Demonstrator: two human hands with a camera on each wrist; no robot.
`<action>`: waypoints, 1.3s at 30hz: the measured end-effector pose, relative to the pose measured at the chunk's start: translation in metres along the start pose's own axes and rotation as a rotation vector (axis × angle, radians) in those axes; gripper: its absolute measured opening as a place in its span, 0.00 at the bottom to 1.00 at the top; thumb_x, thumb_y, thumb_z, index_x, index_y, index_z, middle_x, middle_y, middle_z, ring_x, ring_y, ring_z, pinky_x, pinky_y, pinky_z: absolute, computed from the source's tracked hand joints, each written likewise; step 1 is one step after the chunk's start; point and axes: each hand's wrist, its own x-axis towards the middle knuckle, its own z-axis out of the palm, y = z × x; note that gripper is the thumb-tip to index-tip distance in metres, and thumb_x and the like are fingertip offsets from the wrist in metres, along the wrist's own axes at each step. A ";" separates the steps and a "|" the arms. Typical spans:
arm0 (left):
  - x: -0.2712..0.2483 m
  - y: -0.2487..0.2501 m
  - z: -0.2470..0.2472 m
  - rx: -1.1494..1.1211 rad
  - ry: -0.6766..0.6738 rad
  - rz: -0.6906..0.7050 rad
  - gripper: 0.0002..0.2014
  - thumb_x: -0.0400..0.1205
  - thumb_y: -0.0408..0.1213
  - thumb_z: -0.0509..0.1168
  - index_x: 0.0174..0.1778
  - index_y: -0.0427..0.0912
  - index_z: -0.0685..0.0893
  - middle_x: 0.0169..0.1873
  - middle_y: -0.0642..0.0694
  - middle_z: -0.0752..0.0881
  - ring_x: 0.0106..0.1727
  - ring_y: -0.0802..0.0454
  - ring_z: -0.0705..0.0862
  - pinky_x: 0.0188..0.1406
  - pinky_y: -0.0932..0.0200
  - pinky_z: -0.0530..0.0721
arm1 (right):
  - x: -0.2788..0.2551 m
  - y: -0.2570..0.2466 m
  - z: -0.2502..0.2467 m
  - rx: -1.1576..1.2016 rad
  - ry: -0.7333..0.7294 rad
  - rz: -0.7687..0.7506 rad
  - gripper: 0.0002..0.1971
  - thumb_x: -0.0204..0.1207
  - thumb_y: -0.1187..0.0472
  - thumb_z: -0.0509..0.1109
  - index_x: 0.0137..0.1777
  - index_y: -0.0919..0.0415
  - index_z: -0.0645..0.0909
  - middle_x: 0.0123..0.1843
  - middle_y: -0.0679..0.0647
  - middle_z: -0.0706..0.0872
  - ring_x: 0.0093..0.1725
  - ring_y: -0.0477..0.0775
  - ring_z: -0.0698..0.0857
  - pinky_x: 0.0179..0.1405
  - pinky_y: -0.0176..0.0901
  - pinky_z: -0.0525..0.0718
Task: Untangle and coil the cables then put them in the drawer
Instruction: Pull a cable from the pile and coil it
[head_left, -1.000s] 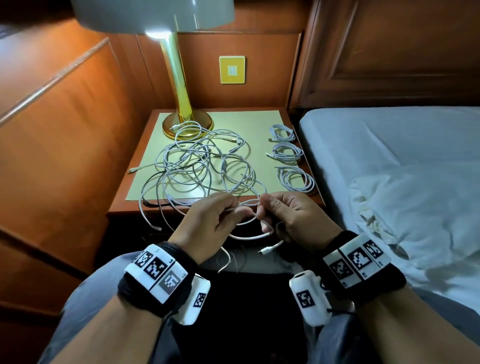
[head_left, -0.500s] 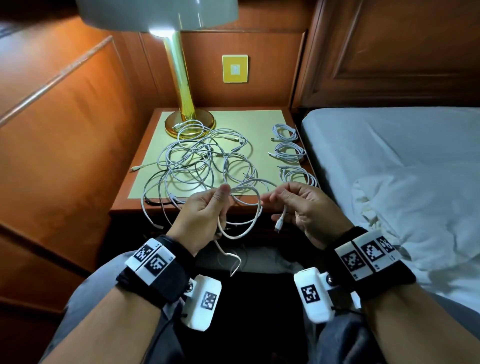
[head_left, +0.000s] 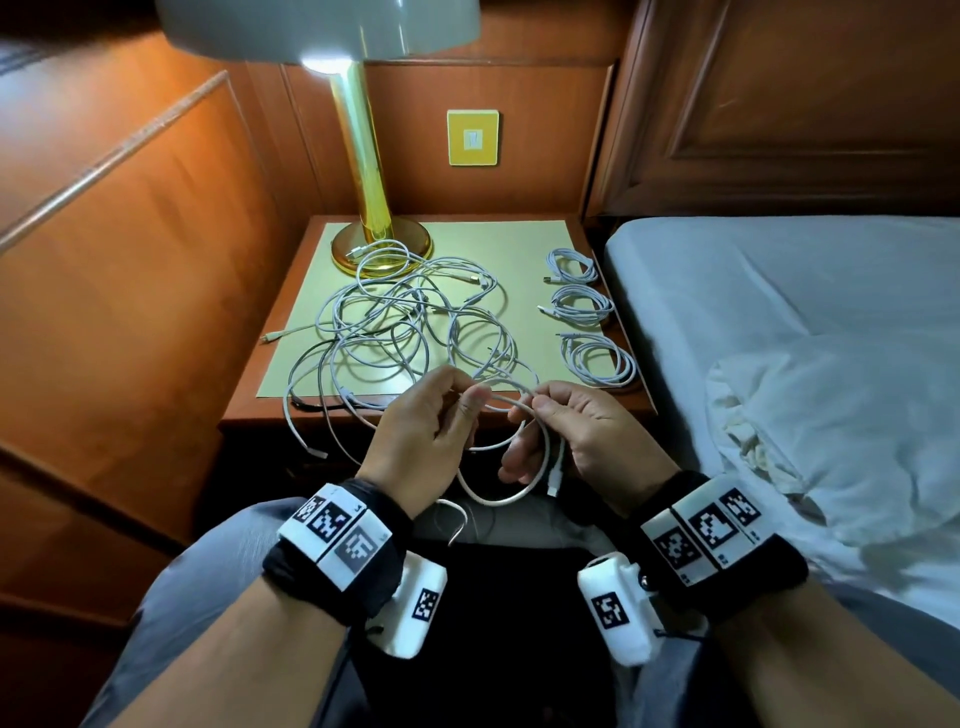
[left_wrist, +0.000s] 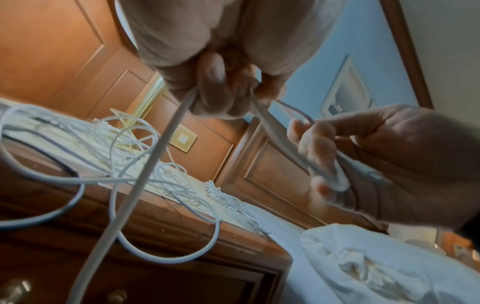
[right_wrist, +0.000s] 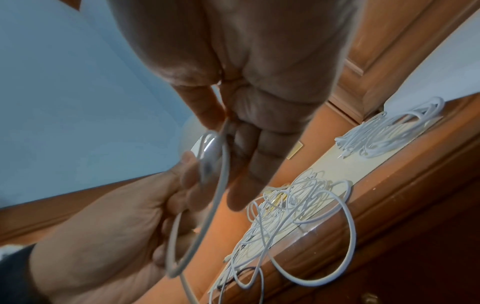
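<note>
The left hand (head_left: 421, 436) is pinching a white cable (head_left: 511, 410) between thumb and forefinger, just in front of the table (head_left: 613, 405) edge. The right hand (head_left: 582, 436) is gripping the same cable a little to the right, its thumb and curled fingers closed on a small loop. From the right hand the loop is hanging down between the two wrists, and the cable's plug (head_left: 555, 480) is dangling below the palm. The left wrist view is showing the cable (left_wrist: 166, 139) running out of the closed left fingers (left_wrist: 210, 86) toward the camera, with the right hand (left_wrist: 376, 160) holding loops across from it. In the right wrist view the cable (right_wrist: 218, 174) is curving down from the right fingers (right_wrist: 249, 156) past the left hand (right_wrist: 116, 236).

The held cable is leading back into the tangle (head_left: 410, 322), a loose heap of white cables spread over the pale mat (head_left: 493, 244) on the table. Some strands are spilling over the front edge and hanging down the cabinet face. One strand is lying over the lamp (head_left: 363, 156) base at the back left.

Along the right edge of the table three coils are lying in a row, well apart from the tangle: the far coil (head_left: 574, 265), the middle coil (head_left: 582, 306) and the near coil (head_left: 600, 361). A bed (head_left: 779, 312) is standing just beside the table on the right. A drawer front with a knob (left_wrist: 15, 290) is showing low in the left wrist view; it is closed.
</note>
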 end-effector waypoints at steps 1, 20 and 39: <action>0.000 -0.001 0.000 0.013 0.006 0.014 0.12 0.86 0.48 0.64 0.44 0.44 0.83 0.29 0.41 0.82 0.32 0.44 0.79 0.34 0.51 0.77 | 0.000 -0.001 -0.001 -0.031 -0.002 0.010 0.14 0.90 0.63 0.56 0.51 0.72 0.79 0.35 0.71 0.86 0.37 0.68 0.88 0.38 0.53 0.87; -0.001 0.012 -0.005 -0.370 -0.046 -0.191 0.17 0.85 0.51 0.63 0.42 0.39 0.78 0.19 0.46 0.74 0.13 0.48 0.66 0.15 0.61 0.68 | 0.008 0.003 -0.024 -0.599 0.083 -0.251 0.04 0.72 0.64 0.81 0.44 0.56 0.93 0.42 0.44 0.93 0.44 0.40 0.91 0.54 0.42 0.87; 0.003 0.013 -0.006 -0.566 0.017 -0.156 0.14 0.83 0.47 0.64 0.46 0.39 0.86 0.20 0.50 0.70 0.18 0.55 0.67 0.15 0.65 0.63 | 0.006 -0.004 -0.027 0.034 -0.230 0.095 0.16 0.73 0.62 0.67 0.56 0.64 0.90 0.42 0.62 0.87 0.44 0.57 0.88 0.43 0.45 0.83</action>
